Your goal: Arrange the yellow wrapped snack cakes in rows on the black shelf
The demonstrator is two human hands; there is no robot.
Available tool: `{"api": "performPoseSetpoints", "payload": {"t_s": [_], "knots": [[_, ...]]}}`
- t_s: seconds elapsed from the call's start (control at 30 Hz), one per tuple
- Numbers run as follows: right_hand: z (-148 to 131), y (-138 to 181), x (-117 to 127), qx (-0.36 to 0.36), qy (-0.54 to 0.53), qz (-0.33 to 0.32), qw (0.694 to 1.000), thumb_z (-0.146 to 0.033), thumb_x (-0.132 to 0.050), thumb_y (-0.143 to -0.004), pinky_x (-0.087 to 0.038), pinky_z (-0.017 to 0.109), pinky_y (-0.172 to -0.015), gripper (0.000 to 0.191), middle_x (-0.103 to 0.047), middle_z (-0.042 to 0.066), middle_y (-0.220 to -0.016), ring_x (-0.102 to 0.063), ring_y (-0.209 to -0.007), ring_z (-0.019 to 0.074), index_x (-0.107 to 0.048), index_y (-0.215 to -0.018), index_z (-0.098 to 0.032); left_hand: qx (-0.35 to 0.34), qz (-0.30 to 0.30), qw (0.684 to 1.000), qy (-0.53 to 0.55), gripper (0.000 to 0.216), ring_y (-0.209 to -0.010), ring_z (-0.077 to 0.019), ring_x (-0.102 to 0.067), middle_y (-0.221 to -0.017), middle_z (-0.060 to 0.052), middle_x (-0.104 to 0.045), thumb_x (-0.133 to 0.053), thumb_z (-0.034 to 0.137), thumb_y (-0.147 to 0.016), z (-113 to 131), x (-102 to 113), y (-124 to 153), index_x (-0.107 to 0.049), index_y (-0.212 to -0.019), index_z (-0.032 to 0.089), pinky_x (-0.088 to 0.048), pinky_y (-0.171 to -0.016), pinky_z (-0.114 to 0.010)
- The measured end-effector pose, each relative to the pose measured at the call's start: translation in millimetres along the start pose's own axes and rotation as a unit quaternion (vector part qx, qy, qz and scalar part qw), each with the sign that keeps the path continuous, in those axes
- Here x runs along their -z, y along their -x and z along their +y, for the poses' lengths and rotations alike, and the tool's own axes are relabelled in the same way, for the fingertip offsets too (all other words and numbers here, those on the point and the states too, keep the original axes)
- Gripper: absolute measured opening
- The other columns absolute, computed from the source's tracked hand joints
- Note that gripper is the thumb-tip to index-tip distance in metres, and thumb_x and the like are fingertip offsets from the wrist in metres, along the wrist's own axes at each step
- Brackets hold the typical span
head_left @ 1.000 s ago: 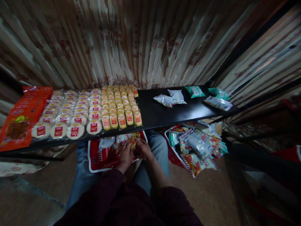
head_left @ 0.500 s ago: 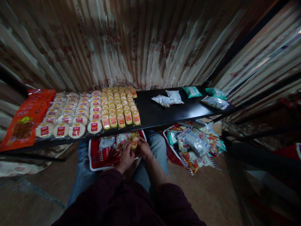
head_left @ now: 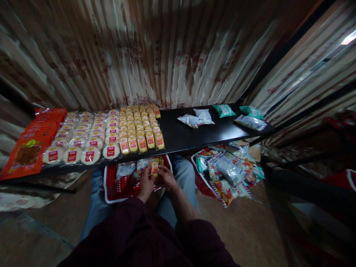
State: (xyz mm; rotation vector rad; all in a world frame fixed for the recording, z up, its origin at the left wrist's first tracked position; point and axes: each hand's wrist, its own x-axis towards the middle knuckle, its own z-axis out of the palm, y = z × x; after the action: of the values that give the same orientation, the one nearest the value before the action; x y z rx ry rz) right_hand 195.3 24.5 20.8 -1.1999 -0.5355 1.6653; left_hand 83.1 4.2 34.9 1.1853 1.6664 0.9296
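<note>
My left hand and my right hand meet over a red basket that rests on my lap. Both are closed on a small yellow wrapped snack pack with a red label, held between the fingertips above the basket. More wrapped packs lie in the basket. Just beyond, on the black table, stand rows of the same yellow packs beside rows of round white cakes.
A large orange packet lies at the table's left end. A few silver and green bags lie on its right part. A second red basket of mixed snack bags sits on the floor to my right. Striped curtains hang behind.
Both hands have shifted slightly up and left over the basket, and the yellow pack now shows upright between the fingertips. The view has drifted a little.
</note>
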Motion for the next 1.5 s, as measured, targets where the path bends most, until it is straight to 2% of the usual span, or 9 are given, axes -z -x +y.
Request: {"api": "performPoseSetpoints", "payload": {"t_s": [0.1, 0.33, 0.43, 0.57, 0.77, 0.93, 1.07, 1.3, 1.5], "knots": [[1.0, 0.7, 0.6, 0.000, 0.011, 0.009, 1.000, -0.036, -0.083, -0.046, -0.051, 0.029, -0.062, 0.056, -0.070, 0.000, -0.076, -0.064, -0.066, 0.0167, -0.061, -0.095, -0.019, 0.016, 0.003, 1.000, -0.001, 0.043, -0.102, -0.0181, -0.064, -0.120, -0.011, -0.064, -0.048, 0.003, -0.081, 0.1, -1.3, -0.2, -0.054, -0.123, 0.015, -0.051, -0.090, -0.032], [1.1, 1.4, -0.8, 0.016, 0.006, -0.012, 1.000, -0.028, -0.082, -0.047, -0.050, 0.027, -0.064, 0.052, -0.070, -0.001, -0.075, -0.063, -0.065, 0.0141, -0.065, -0.096, -0.019, -0.004, 0.018, 0.997, -0.074, 0.036, -0.105, -0.0169, -0.062, -0.119, -0.011, -0.064, -0.049, 0.007, -0.083, 4.6, 3.0, 1.2, -0.059, -0.116, 0.015, -0.045, -0.097, -0.031], [-0.1, 3.2, -1.5, 0.012, 0.010, -0.011, 1.000, -0.031, -0.080, -0.051, -0.048, 0.026, -0.057, 0.053, -0.070, -0.002, -0.073, -0.061, -0.059, 0.0137, -0.065, -0.102, -0.020, 0.016, 0.012, 0.994, -0.106, 0.035, -0.099, -0.0174, -0.064, -0.110, -0.010, -0.067, -0.051, 0.010, -0.083, 10.2, 7.8, 1.1, -0.059, -0.116, 0.015, -0.046, -0.093, -0.031], [-2.8, 7.0, -2.6, 0.008, 0.018, -0.009, 1.000, -0.032, -0.078, -0.055, -0.045, 0.025, -0.050, 0.053, -0.069, -0.003, -0.066, -0.056, -0.049, 0.0112, -0.066, -0.105, -0.020, 0.036, -0.011, 0.996, -0.082, 0.036, -0.098, -0.0169, -0.065, -0.108, -0.010, -0.069, -0.051, 0.014, -0.085, 13.6, 9.8, 1.4, -0.056, -0.121, 0.015, -0.046, -0.089, -0.029], [-4.0, 7.7, -3.1, 0.023, 0.014, -0.035, 0.999, -0.032, -0.081, -0.054, -0.052, 0.029, -0.070, 0.048, -0.074, 0.001, -0.085, -0.067, -0.074, 0.0168, -0.071, -0.099, -0.021, 0.055, -0.008, 0.996, -0.066, 0.037, -0.106, -0.0208, -0.063, -0.116, -0.014, -0.067, -0.053, 0.020, -0.085, 15.1, 11.1, 5.3, -0.056, -0.122, 0.013, -0.044, -0.092, -0.032], [-2.0, 4.8, 1.0, 0.024, 0.045, -0.055, 0.997, -0.040, -0.082, -0.055, -0.052, 0.033, -0.074, 0.050, -0.074, 0.002, -0.090, -0.068, -0.077, 0.0187, -0.072, -0.100, -0.022, 0.046, 0.003, 0.999, 0.022, 0.032, -0.099, -0.0221, -0.064, -0.109, -0.012, -0.069, -0.059, 0.023, -0.081, 13.4, 9.4, 5.7, -0.061, -0.113, 0.015, -0.046, -0.089, -0.033], [0.2, 3.3, 2.0, 0.035, 0.061, -0.067, 0.995, -0.043, -0.083, -0.052, -0.051, 0.034, -0.080, 0.048, -0.074, 0.005, -0.093, -0.067, -0.085, 0.0196, -0.074, -0.094, -0.021, 0.074, 0.022, 0.989, 0.124, 0.034, -0.093, -0.0222, -0.065, -0.103, -0.010, -0.070, -0.067, 0.018, -0.074, 4.6, 6.7, 3.7, -0.063, -0.108, 0.017, -0.049, -0.086, -0.033], [-1.9, 4.6, -0.9, 0.026, 0.053, -0.055, 0.997, -0.043, -0.085, -0.050, -0.050, 0.030, -0.074, 0.050, -0.074, 0.005, -0.094, -0.065, -0.083, 0.0185, -0.073, -0.093, -0.021, 0.180, -0.018, 0.931, 0.317, 0.020, -0.088, -0.0166, -0.066, -0.103, -0.007, -0.069, -0.062, 0.013, -0.075, -6.7, 12.5, -1.1, -0.065, -0.095, 0.017, -0.054, -0.072, -0.026], [-2.2, 4.2, -1.6, 0.013, 0.066, -0.055, 0.996, -0.041, -0.085, -0.051, -0.048, 0.029, -0.069, 0.047, -0.073, 0.006, -0.089, -0.065, -0.080, 0.0182, -0.072, -0.090, -0.019, 0.214, -0.009, 0.900, 0.381, 0.035, -0.080, -0.0137, -0.067, -0.105, -0.007, -0.068, -0.057, 0.009, -0.075, -20.5, 14.1, -1.8, -0.060, -0.109, 0.019, -0.056, -0.070, -0.026]]}}
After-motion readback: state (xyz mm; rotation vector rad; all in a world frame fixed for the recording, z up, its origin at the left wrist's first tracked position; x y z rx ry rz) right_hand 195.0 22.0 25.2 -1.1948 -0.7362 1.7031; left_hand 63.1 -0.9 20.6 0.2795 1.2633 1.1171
